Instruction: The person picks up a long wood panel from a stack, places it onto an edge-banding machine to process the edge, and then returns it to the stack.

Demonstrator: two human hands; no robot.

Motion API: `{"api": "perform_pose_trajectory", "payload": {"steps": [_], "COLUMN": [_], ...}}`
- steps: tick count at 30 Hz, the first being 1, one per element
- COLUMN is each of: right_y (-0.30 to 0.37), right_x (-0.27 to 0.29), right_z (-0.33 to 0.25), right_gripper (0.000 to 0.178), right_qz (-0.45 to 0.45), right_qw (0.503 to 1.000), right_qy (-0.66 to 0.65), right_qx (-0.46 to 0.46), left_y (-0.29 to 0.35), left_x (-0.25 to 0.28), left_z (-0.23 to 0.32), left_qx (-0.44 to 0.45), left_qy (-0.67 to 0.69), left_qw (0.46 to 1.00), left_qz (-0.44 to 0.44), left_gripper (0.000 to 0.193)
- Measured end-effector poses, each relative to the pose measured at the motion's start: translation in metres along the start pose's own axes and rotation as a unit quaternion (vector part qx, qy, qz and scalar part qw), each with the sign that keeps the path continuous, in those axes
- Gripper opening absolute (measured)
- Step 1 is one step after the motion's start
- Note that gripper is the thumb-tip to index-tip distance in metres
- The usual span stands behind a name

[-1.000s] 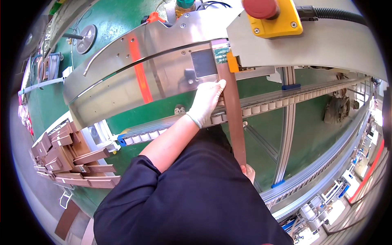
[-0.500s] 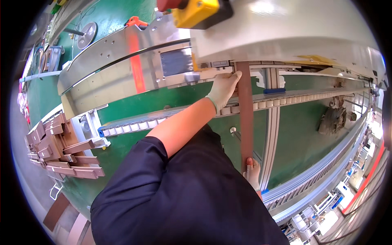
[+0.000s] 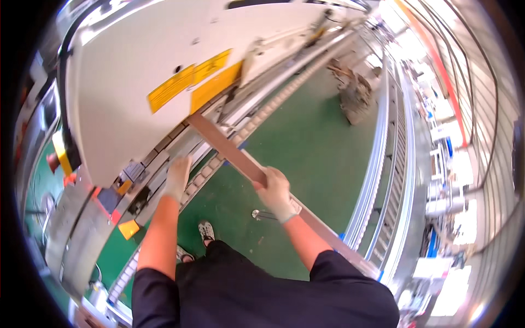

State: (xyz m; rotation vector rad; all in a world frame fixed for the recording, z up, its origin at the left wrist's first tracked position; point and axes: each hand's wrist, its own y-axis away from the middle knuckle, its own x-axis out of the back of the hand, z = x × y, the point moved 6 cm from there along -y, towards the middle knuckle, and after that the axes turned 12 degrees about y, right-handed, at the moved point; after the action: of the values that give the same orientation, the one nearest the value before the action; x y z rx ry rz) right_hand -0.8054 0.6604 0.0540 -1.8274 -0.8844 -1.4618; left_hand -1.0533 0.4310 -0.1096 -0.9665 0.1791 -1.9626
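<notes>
A long narrow brown board (image 3: 221, 145) slants from the machine's lower edge toward me. My right hand (image 3: 275, 191), in a pale glove, is closed around its near end. The board's far end reaches the edge of the white machine housing (image 3: 128, 109). My left hand (image 3: 178, 174), also gloved, is off the board and over the machine's side rail near the row of rollers (image 3: 203, 174). Its fingers look stretched out, somewhat blurred, and nothing shows in them.
Yellow labels (image 3: 210, 90) mark the housing. An aluminium crossbar (image 3: 306, 210) runs from the roller rail toward a roller conveyor (image 3: 377, 180) at the right. A brownish crumpled heap (image 3: 354, 98) lies on the green floor (image 3: 295, 136). A red-and-yellow button box (image 3: 59, 156) is at the left.
My view has swung right along the machine. My left hand has let go of the board's far end; my right hand still grips the near end. The board now slants to the upper left.
</notes>
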Motion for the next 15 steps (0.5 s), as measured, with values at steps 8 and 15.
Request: {"api": "perform_pose_trajectory", "payload": {"steps": [8, 15], "right_y": [0.088, 0.255], "right_x": [-0.044, -0.157], "right_z": [-0.145, -0.212], "right_gripper": [0.052, 0.041], "right_qz": [-0.029, -0.266], "right_qw": [0.949, 0.888], "right_qy": [-0.112, -0.183], "right_qx": [0.293, 0.326], "left_y": [0.135, 0.329], "left_x": [0.172, 0.360], "left_z": [0.093, 0.131], "left_qx": [0.192, 0.221], "left_qy": [-0.068, -0.214], "left_qw": [0.977, 0.948], "left_qz": [-0.060, 0.079], "left_gripper": [0.037, 0.051]}}
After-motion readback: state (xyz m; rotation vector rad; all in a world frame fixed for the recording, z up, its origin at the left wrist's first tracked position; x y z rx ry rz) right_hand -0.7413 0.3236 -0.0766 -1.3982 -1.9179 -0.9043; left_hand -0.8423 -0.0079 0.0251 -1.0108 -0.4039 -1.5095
